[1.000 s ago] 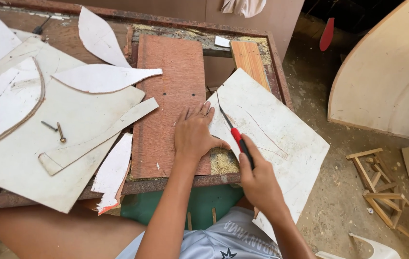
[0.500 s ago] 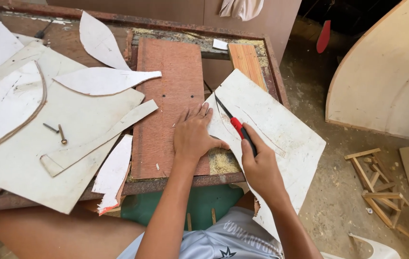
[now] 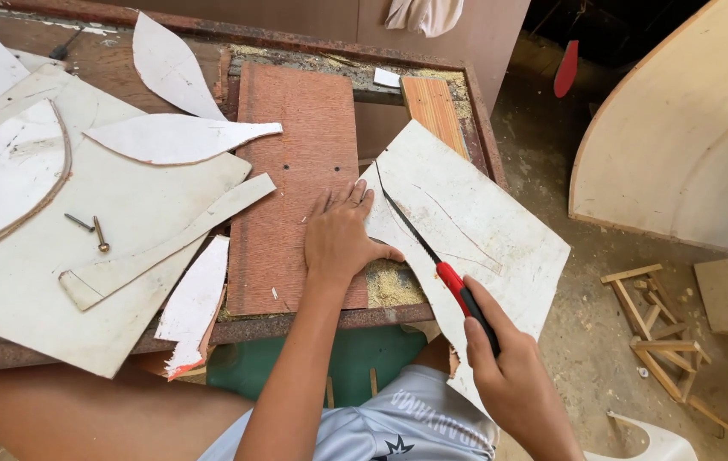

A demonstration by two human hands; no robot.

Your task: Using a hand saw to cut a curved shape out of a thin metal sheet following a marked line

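Since the earlier frame the saw point(image 3: 432, 256) has drawn back down the white board point(image 3: 483, 230) at centre right. Right hand point(image 3: 513, 376) grips its handle closed; left hand point(image 3: 340, 239) lies flat and open, pinning the board. Keep strokes short, on the pencil line

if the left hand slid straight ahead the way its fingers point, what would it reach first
The left hand lies flat, fingers pointing up the reddish-brown board. Straight ahead is bare board as far as its far edge; beyond it comes the workbench's rusty rim. The white sheet stays to its right.
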